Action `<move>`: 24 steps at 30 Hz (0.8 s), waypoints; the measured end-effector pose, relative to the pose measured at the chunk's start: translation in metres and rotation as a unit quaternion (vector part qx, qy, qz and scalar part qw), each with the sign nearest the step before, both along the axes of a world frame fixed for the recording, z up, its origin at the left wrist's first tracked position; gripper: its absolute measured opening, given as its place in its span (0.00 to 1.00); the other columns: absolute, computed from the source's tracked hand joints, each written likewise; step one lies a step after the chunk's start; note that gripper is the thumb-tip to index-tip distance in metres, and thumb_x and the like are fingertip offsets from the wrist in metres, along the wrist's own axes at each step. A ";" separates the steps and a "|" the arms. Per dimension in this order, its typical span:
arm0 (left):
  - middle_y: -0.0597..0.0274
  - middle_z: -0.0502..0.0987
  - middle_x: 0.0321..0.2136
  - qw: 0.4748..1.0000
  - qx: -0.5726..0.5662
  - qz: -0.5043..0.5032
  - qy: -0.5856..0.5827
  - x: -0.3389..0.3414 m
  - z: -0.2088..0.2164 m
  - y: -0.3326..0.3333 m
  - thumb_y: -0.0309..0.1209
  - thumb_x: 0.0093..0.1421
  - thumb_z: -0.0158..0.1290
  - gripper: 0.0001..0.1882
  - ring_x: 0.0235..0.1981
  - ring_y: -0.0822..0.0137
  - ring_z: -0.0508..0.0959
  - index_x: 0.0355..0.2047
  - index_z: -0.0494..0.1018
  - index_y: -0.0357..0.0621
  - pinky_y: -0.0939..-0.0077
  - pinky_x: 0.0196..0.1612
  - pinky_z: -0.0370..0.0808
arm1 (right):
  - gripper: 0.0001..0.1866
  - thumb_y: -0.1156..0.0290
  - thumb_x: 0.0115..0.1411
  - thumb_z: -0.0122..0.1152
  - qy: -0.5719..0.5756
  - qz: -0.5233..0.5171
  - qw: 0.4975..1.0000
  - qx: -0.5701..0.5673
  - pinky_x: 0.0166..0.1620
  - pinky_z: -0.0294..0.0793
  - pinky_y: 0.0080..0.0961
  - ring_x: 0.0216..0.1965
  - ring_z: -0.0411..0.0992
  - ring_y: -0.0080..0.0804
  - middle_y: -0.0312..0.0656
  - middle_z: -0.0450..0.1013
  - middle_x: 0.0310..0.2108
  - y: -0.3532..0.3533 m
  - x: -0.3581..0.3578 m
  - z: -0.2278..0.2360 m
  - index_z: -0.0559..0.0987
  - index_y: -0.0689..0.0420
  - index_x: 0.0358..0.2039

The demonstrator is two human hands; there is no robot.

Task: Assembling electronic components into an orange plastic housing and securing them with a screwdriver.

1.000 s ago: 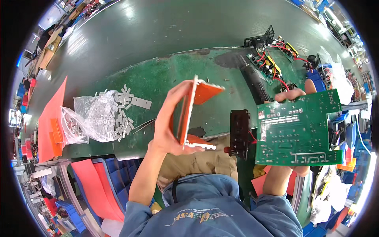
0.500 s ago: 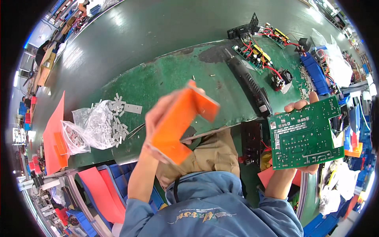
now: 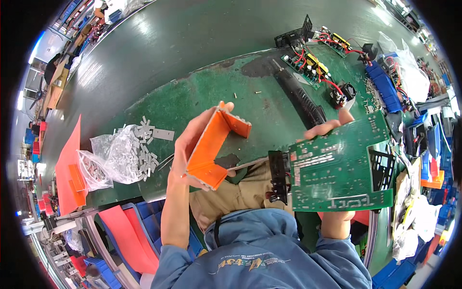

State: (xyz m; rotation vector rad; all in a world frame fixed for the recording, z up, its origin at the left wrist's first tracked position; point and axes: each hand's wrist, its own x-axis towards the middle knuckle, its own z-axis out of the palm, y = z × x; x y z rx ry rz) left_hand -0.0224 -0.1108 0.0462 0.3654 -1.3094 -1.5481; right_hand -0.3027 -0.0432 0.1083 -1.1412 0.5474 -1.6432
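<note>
My left hand (image 3: 182,150) is closed round an orange U-shaped metal housing piece (image 3: 206,150), its open side turned to the right. On the right, my right hand (image 3: 328,127) grips a green circuit board (image 3: 337,168) by its edges, fingers over the far edge, solder side up. A black end panel (image 3: 278,171) shows at the board's left edge, and a black grille (image 3: 382,166) through its cutout. The two pieces are apart, both held above the bench's near edge. Components beneath the board are mostly hidden.
Beyond the board lie a black electric screwdriver (image 3: 301,94), wired circuit boards (image 3: 312,65) and a small fan (image 3: 348,90). Left on the green bench (image 3: 173,106) are a plastic bag (image 3: 120,149) with small grey pieces spilling out, and an orange sheet (image 3: 70,168). Two loose screws lie mid-bench.
The circuit board has moved left, toward the orange housing piece, and its black end panel now shows beside it. My left hand has turned the housing piece so its inside shows more.
</note>
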 end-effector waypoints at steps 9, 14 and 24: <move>0.42 0.57 0.74 0.957 -0.158 0.088 -0.226 0.024 0.020 0.027 0.36 0.31 0.84 0.76 0.76 0.50 0.58 0.76 0.48 0.35 0.52 0.75 0.58 | 0.82 0.34 0.27 0.89 0.111 0.060 0.992 -0.012 0.60 0.75 0.41 0.58 0.74 0.44 0.55 0.71 0.58 0.000 0.008 -0.020 0.55 0.66 0.75; 0.38 0.74 0.61 0.939 -0.084 0.258 -0.211 0.052 -0.004 0.091 0.43 0.47 0.77 0.54 0.63 0.47 0.75 0.69 0.64 0.31 0.57 0.62 0.71 | 0.84 0.32 0.26 0.88 0.008 -0.008 0.986 0.166 0.57 0.78 0.41 0.55 0.76 0.44 0.57 0.72 0.56 0.020 0.012 -0.004 0.53 0.66 0.76; 0.42 0.79 0.28 0.620 0.150 0.208 -0.742 0.101 -0.113 0.183 0.53 0.71 0.52 0.27 0.33 0.38 0.80 0.30 0.75 0.39 0.49 0.35 0.75 | 0.80 0.39 0.32 0.89 -0.025 0.036 0.990 0.132 0.61 0.77 0.47 0.63 0.68 0.47 0.56 0.66 0.60 0.023 0.001 -0.016 0.51 0.67 0.75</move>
